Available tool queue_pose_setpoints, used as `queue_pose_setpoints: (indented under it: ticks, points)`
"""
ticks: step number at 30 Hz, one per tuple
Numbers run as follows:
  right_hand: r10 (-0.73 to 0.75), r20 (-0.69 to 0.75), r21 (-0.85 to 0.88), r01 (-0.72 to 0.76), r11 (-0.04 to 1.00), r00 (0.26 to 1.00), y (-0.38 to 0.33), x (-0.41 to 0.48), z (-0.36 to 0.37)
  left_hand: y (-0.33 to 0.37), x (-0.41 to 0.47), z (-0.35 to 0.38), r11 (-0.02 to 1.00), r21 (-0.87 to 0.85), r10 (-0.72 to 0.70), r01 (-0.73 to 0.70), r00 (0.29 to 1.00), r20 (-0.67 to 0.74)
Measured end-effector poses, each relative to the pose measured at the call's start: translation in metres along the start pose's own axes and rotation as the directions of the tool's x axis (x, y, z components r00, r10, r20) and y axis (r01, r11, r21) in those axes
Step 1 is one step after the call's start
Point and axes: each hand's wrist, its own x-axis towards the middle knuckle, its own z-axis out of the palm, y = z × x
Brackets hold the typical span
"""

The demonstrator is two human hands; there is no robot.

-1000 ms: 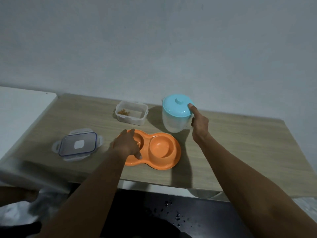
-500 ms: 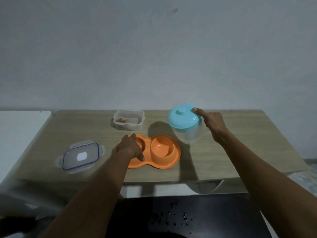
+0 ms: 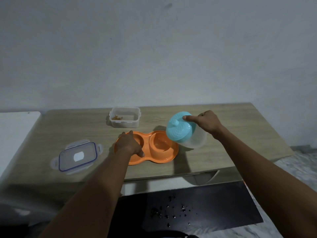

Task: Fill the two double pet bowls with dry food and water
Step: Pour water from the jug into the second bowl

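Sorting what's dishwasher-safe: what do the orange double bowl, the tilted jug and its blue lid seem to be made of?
The orange double bowl looks like moulded plastic: one even colour, smooth, with a faint sheen on the rim. The jug is probably frosted, translucent plastic, judging by its cloudy, see-through walls. Its lid looks like opaque matte plastic with moulded ribbed rings.
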Motion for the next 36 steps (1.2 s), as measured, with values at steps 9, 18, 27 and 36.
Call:
queue_pose_setpoints:
  ticks: [9,18,27,36]
  points:
    - [-0.033,0.016,-0.144,0.035,0.989,0.999,-0.007,-0.003,0.008,-0.002,-0.006,-0.002,1.0,-0.015,0.017,-0.018,1.0,-0.01]
    - [-0.057,0.01,-0.208,0.058,0.976,0.998,-0.007,-0.006,0.006,-0.002,-0.005,-0.002,1.0,-0.008,0.022,-0.022,1.0,-0.004]
    - [-0.079,0.016,-0.225,0.08,0.971,0.997,-0.008,-0.005,0.0,0.0,-0.006,-0.002,1.0,-0.015,0.009,-0.009,1.0,0.0]
    - [-0.085,0.01,-0.23,0.085,0.969,0.996,-0.013,-0.006,-0.006,-0.002,-0.003,0.001,1.0,-0.023,0.012,-0.013,1.0,-0.012]
